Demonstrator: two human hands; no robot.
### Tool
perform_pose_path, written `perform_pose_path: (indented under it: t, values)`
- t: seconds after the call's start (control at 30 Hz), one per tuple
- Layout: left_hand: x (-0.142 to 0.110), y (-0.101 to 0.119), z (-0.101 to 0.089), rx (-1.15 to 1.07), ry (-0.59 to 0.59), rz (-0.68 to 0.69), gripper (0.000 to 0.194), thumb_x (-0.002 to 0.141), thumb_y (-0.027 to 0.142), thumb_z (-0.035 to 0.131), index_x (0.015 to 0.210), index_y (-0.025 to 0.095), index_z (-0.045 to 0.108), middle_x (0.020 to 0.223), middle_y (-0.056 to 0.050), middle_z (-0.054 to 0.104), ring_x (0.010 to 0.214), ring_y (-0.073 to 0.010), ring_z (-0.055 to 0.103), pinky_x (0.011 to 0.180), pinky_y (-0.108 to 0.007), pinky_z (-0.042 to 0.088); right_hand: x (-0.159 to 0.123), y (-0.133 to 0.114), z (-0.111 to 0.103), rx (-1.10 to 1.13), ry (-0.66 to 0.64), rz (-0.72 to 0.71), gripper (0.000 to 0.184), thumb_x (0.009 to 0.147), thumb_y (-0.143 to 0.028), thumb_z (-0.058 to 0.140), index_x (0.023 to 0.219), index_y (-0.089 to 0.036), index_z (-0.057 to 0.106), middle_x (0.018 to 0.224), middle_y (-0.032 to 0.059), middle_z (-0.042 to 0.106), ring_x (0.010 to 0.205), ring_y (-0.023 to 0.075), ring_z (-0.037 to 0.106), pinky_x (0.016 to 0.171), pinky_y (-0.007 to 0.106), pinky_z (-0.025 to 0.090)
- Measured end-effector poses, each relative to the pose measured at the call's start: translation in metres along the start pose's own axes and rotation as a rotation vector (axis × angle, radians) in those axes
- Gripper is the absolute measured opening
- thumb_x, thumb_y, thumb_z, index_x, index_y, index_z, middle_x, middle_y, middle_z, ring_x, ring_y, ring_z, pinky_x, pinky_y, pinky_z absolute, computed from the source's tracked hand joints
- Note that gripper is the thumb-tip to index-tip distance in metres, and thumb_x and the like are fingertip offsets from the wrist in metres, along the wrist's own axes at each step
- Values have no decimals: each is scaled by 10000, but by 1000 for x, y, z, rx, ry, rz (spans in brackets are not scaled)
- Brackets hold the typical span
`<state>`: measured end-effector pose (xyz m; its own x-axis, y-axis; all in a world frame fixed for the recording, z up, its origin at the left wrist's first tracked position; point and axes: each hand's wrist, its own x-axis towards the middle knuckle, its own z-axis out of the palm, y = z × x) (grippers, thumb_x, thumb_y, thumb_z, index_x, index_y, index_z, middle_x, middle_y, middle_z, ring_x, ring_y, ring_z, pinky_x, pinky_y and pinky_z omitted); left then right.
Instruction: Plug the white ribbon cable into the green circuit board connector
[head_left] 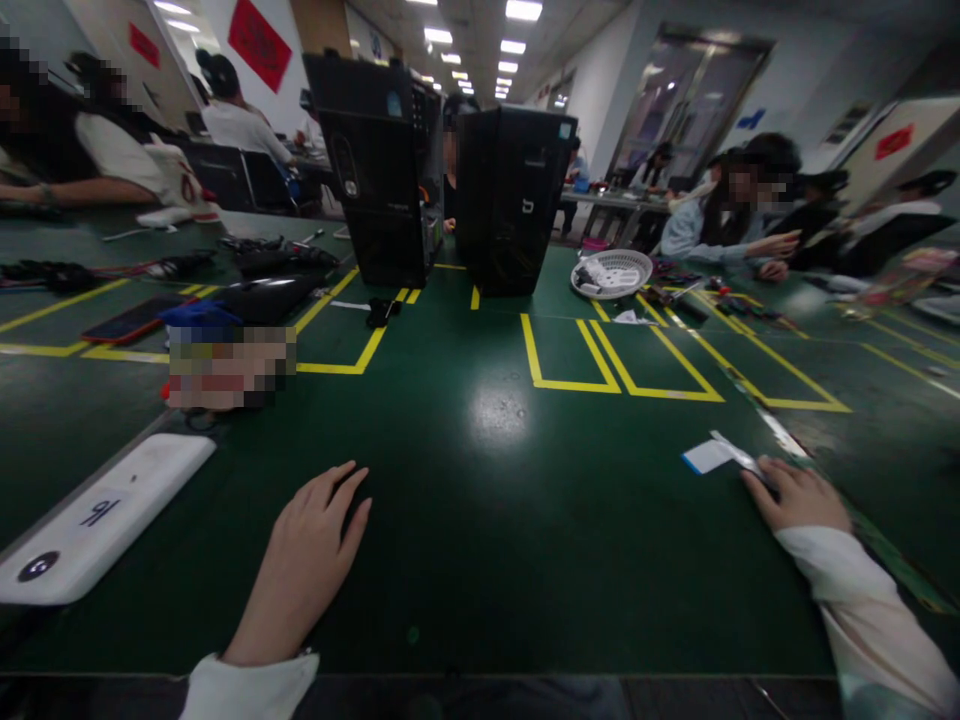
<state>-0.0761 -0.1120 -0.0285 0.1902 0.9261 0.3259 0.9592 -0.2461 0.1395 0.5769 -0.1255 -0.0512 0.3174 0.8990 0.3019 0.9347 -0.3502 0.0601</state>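
Note:
My left hand [311, 545] is low over the green tabletop [517, 560], palm down, fingers stretched out and slightly apart, holding nothing. Over on the right, my right hand [806, 500] has its thumb and forefinger closed on one end of a white flat ribbon cable [709, 455] with a blue edge. The cable's free end points left, away from the fingers. The end at the fingertips is partly hidden.
A white device marked 16 [105, 520] lies left. Two black computer cases [499, 200] stand at the back, beside a white basket [611, 274]. Yellow tape [577, 386] marks boxes. Cables and a blue item [199, 313] lie left. Several people sit around the room.

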Motion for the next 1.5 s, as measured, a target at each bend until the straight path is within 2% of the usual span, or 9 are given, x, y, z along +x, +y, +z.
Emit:
perform_pose_path:
  t: [0.1,0.23,0.37,0.53,0.7,0.83,0.97,1.13,1.5]
  values:
    - [0,1,0,0,11,8,519,948,465,343,1260,126,582,1299,-170,576,1174,-324,553,959,-502,481,9,-14,3,107,-14,-180,574,902,-460,328,1204,-64,613,1259,246,572,1185,337,535,1049,463,398]
    - [0,2,-1,-6,13,14,531,947,473,335,1261,122,581,1298,-173,576,1174,-329,552,956,-509,480,23,-55,1,244,31,-333,567,923,-469,319,1222,-92,617,1271,207,566,1177,300,545,1024,448,431]
    - [0,2,-1,-10,8,-1,531,946,474,330,1266,130,577,1304,-174,575,1179,-328,552,953,-510,483,45,-110,-4,341,56,-515,536,945,-480,313,1192,-137,644,1229,168,592,1145,277,559,992,477,456]
    - [0,2,0,-12,0,-8,508,950,458,333,1276,147,568,1311,-168,576,1186,-317,552,953,-497,487,61,-199,-18,449,65,-748,494,975,-435,299,1167,-159,662,1157,165,609,1086,284,565,932,518,483]
    - [0,3,-1,-17,14,-9,494,952,448,334,1263,152,578,1305,-165,580,1170,-313,562,956,-494,487,39,-286,-30,475,24,-914,480,989,-424,307,1224,-155,627,1213,142,594,1116,257,536,968,453,464]
    - [0,3,-2,-13,-5,-22,492,950,437,347,1277,145,572,1318,-160,571,1186,-310,550,961,-491,484,4,-332,-44,552,16,-1085,440,987,-375,340,1238,-127,603,1241,150,578,1099,250,522,945,430,459]
    - [1,3,-2,-7,-8,-25,497,946,427,344,1267,131,582,1314,-159,572,1178,-308,552,966,-492,479,-29,-351,-64,598,-61,-1212,406,967,-356,416,1284,-144,555,1311,137,543,1166,243,492,972,422,444]
    - [1,3,-2,-3,-6,-27,497,944,433,345,1266,140,586,1303,-155,578,1174,-307,552,973,-483,474,-54,-355,-82,591,-136,-1256,450,954,-384,455,1330,-144,512,1367,142,506,1216,249,456,1005,436,421]
    - [1,3,-3,-4,-21,-40,489,937,422,354,1263,144,589,1314,-156,574,1183,-311,550,964,-495,476,-63,-353,-88,597,-195,-1295,525,946,-430,453,1391,-151,460,1407,145,468,1241,249,447,1036,442,405]
